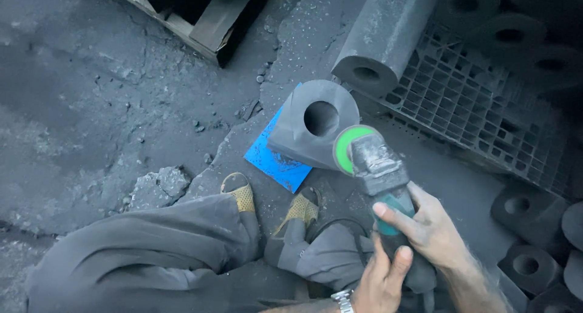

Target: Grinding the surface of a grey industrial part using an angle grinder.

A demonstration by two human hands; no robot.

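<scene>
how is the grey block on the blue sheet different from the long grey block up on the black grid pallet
The block on the blue sheet is short and wedge-like, resting on the blue sheet beside the grinder's green disc. The long block is a tall bar leaning on the black grid pallet. Both are dark grey with a round hole in the end.

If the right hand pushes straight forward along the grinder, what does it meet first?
Probably the dark block with a round hole; the grinder's green disc in the right hand is already at its edge, though depth is unclear.
</scene>
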